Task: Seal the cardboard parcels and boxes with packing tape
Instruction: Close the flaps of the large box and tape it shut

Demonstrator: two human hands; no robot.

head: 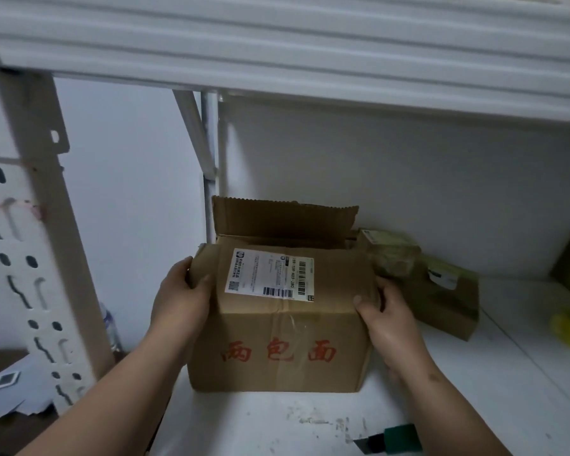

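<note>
On the white shelf [458, 373] a cardboard box [278, 324] sits with its long axis left-to-right, red-lettered front toward the camera, far flap [283, 218] upright, while the left hand [181, 301] and right hand [385, 320] grip its top corners, beside what may be taped parcels [441, 291].

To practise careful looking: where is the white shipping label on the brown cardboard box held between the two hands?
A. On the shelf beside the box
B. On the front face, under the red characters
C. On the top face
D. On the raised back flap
C: the white shipping label lies flat on the top face of the brown cardboard box, above the red characters printed on its front.
</note>
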